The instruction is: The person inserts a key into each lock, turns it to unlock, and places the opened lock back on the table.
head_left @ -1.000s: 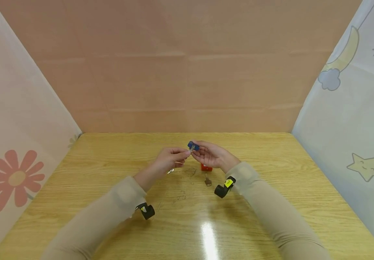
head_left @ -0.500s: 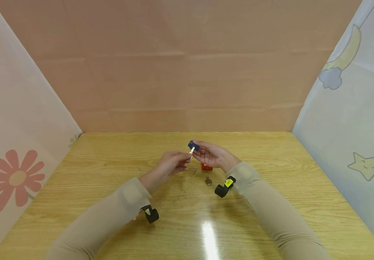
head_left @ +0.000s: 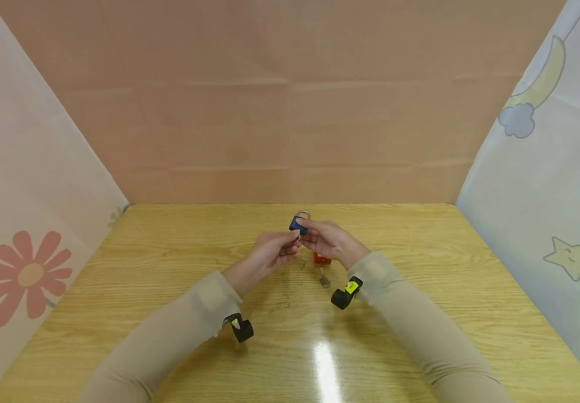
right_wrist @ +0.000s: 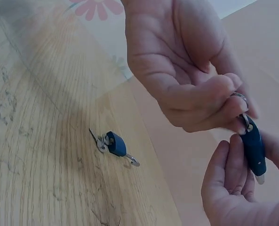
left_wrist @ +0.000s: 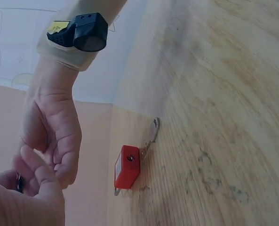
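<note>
My right hand grips a small blue padlock above the table, its steel shackle pointing away from me. My left hand pinches a key with a ring, set against the near end of that blue padlock. The right wrist view shows my right hand's fingers curled under the lock body. A red padlock with a key in it lies on the table below my right hand. The left wrist view also has the red padlock.
A second blue padlock with keys lies on the wooden table, hidden under my left hand in the head view. Paper walls close off the back and both sides. A black camera sits on each wrist.
The blue padlock has turned so its shackle now shows at the far end. My left hand has moved right, closer against the lock. The red padlock has not moved.
</note>
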Demonstrator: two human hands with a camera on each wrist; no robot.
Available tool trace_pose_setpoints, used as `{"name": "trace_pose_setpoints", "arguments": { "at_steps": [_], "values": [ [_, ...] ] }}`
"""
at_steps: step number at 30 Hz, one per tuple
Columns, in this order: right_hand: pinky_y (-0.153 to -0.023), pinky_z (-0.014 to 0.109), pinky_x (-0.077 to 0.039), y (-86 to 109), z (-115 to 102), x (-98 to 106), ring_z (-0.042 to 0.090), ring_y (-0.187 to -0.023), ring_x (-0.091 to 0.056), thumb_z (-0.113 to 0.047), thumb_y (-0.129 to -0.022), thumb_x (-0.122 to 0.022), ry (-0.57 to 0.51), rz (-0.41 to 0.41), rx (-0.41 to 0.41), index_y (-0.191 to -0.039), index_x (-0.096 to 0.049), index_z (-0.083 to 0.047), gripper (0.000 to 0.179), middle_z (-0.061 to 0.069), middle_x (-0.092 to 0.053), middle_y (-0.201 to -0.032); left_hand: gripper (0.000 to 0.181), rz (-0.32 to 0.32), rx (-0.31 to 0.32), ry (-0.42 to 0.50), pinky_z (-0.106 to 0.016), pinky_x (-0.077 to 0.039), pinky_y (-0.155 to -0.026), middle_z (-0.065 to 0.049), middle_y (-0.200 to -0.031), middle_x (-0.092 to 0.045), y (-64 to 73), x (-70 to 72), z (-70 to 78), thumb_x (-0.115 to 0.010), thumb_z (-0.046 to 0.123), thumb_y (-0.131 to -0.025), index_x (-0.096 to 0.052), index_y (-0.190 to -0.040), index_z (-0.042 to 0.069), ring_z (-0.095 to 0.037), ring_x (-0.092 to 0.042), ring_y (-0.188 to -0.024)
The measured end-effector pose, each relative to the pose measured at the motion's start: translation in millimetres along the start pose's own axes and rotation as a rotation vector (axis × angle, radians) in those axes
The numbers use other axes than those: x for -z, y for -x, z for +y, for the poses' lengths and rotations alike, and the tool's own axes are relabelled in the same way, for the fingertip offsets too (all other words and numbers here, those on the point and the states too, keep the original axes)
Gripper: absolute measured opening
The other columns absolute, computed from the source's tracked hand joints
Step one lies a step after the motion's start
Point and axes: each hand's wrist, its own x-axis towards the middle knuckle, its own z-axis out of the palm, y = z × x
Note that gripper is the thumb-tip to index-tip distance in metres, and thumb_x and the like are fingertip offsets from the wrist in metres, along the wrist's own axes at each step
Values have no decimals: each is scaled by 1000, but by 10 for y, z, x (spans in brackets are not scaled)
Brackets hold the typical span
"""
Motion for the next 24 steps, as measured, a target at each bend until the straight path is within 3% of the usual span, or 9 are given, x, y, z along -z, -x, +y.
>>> {"name": "trace_pose_setpoints", "arguments": {
  "at_steps": [3,5,9,12,15,20,24],
  "values": [
    [-72,22,-54,4,4,12,13,-75,-66,-16,-99,-56,25,10,9,-105,-61,-3,15,2,-71,-82,26,-60,16,-66,-24,-56,-67,-2,-72,-63,3,17,-34,-56,20,-100,-64,-99,-5,-8,-60,-60],
    [-70,22,-54,5,10,14,13,-74,-65,-16,-99,-56,31,8,15,-105,-61,-3,15,2,-71,-82,30,-85,-7,-145,-26,-57,-66,-2,-72,-63,5,19,-45,-55,21,-100,-64,-102,-8,-9,-60,-59],
    [-71,23,-54,5,31,2,13,-74,-65,-15,-99,-57,7,6,23,-108,-59,-3,16,2,-71,-83,33,-67,-141,-385,-31,-58,-64,-3,-70,-63,-3,20,-26,-56,23,-99,-66,-101,-9,-12,-60,-57],
    [-74,24,-55,12,42,-19,13,-77,-66,-14,-99,-56,-24,6,28,-113,-57,-2,18,2,-72,-85,31,-39,-242,-596,-38,-58,-63,-9,-69,-65,-8,47,8,-58,25,-98,-70,-93,-3,-29,-64,-60],
    [-75,24,-55,20,39,-39,13,-78,-67,-14,-99,-55,-51,14,27,-117,-55,-1,21,3,-72,-85,31,-40,-298,-731,-42,-58,-64,-12,-70,-66,-8,66,57,-58,27,-98,-71,-86,2,-40,-66,-68],
    [-75,23,-55,24,25,-59,12,-77,-67,-14,-99,-55,-81,38,20,-127,-51,0,31,3,-72,-84,33,-48,-325,-808,-35,-58,-61,-19,-74,-68,-11,59,125,-59,28,-98,-71,-79,4,-28,-66,-60],
    [-75,23,-55,19,30,-77,12,-78,-67,-14,-98,-56,-97,69,20,-135,-46,2,41,3,-71,-85,33,-37,-332,-882,-41,-58,-64,-21,-77,-69,-14,58,143,-59,28,-98,-70,-76,6,-26,-66,-60]
  ]
}}
